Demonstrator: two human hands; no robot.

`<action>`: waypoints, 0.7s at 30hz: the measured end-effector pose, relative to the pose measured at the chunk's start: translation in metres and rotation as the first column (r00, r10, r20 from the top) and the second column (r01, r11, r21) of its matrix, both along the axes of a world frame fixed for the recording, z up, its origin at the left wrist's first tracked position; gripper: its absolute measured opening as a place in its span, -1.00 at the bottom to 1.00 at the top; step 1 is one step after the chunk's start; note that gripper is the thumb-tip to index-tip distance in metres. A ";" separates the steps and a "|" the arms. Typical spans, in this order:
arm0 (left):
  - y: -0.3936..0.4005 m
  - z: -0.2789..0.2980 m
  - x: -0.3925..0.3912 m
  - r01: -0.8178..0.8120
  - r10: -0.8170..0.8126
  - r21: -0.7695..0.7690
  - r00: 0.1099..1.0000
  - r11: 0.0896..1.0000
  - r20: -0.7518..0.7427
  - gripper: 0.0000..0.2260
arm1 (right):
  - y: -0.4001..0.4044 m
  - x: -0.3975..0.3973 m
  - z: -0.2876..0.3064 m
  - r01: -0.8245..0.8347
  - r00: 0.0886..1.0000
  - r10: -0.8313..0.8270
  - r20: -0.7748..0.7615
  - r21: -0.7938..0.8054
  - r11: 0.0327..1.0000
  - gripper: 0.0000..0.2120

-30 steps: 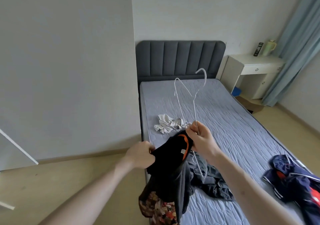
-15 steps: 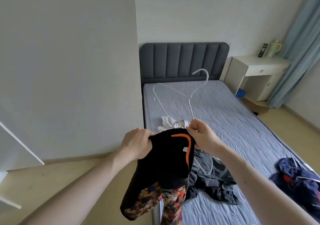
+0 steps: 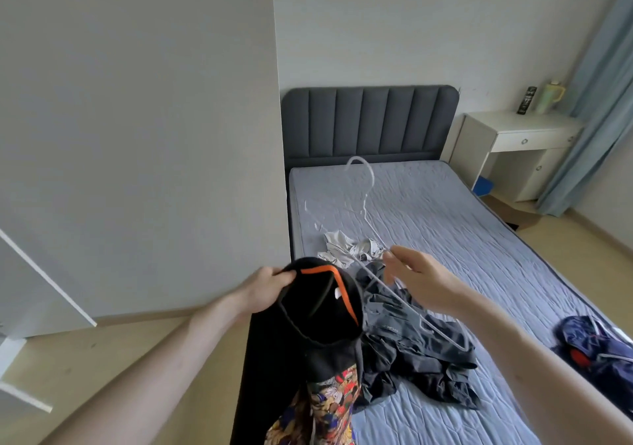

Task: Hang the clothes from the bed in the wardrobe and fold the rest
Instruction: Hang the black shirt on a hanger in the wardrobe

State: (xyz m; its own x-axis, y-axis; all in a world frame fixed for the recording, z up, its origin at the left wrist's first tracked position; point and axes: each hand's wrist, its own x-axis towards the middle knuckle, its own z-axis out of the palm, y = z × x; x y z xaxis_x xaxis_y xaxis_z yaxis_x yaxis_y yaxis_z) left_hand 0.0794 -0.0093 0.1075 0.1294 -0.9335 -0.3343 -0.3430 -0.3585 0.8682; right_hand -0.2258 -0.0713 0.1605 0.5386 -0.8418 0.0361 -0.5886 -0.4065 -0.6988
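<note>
My left hand (image 3: 265,290) grips the collar of a black shirt (image 3: 322,314) with orange neck trim and a colourful print low down. The shirt hangs over the bed's left edge. My right hand (image 3: 423,281) pinches a white wire hanger (image 3: 365,204) a little right of the collar, hook pointing up and away. One hanger arm slants down past my wrist. On the bed (image 3: 445,204) lie a crumpled white garment (image 3: 346,249), a dark grey garment (image 3: 414,355) and a navy jacket (image 3: 596,345) at the right edge.
A dark padded headboard (image 3: 370,119) stands against the far wall. A white desk (image 3: 520,136) with a mug (image 3: 551,96) is at the back right beside a blue curtain (image 3: 603,102). A white wardrobe door (image 3: 41,273) juts in at the left.
My right hand has drawn away to the right of the collar, and the hanger has tipped lower with its hook swung left. My left hand now holds the collar alone, neck opening showing.
</note>
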 end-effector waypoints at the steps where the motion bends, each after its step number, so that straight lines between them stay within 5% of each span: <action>1: -0.002 -0.003 0.009 -0.064 0.064 -0.012 0.998 0.998 0.026 -0.68 | 0.002 -0.005 0.000 -0.016 1.000 0.016 -0.003 -0.008 1.000 -0.56; 5: -0.010 -0.020 0.047 -0.271 0.269 0.039 0.962 0.962 0.035 -0.73 | 0.006 -0.017 0.000 -0.016 0.999 0.013 -0.050 -0.074 0.997 -0.74; 12: -0.016 -0.035 0.084 -0.439 0.422 0.072 0.890 0.896 0.170 -0.71 | 0.008 -0.011 0.008 0.007 0.999 -0.001 0.044 -0.139 0.990 -0.72; 21: -0.021 -0.018 0.098 -0.456 0.448 -0.003 0.872 0.890 0.197 -0.72 | 0.002 -0.001 0.010 0.007 1.000 -0.010 -0.014 -0.183 0.983 -0.74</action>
State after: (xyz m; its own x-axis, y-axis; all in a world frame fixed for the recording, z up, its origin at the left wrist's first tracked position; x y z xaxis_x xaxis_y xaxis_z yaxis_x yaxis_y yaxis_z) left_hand 0.1774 -0.0300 0.0895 0.5980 -0.7436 -0.2991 -0.2890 -0.5481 0.7849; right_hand -0.2269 -0.0691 0.1705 0.5330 -0.8263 0.1820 -0.6020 -0.5215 -0.6047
